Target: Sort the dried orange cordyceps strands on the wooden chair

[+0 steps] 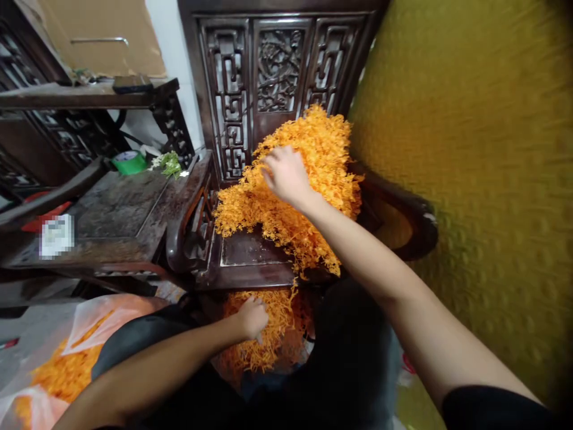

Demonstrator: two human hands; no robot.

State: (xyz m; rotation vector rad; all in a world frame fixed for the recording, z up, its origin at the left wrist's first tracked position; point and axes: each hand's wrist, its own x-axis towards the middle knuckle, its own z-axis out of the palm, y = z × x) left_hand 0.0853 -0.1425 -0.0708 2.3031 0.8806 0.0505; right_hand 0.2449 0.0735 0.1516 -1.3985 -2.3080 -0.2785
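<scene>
A large heap of frilly orange strands (pixel 326 143), which look like artificial foliage, is piled on the seat of a dark carved wooden chair (pixel 250 278). My right hand (pixel 289 174) is over the heap's left side, its fingers loosely bent and apart, with nothing visible in them. Lower down, between my knees, lies a second mass of thinner orange strands (pixel 277 328). My left hand (pixel 253 318) is in front of it with fingers curled closed on some strands; its fingertips are partly hidden. A thin trail of strands hangs over the seat's front edge towards the lower mass.
Left of the chair stands a dark wooden table (pixel 120 203) bearing a roll of green tape (pixel 129 162) and a green-white sprig (pixel 169 164). A translucent bag (pixel 111 316) with more orange strands lies at lower left. A yellow-green textured surface (pixel 470 149) rises close on the right.
</scene>
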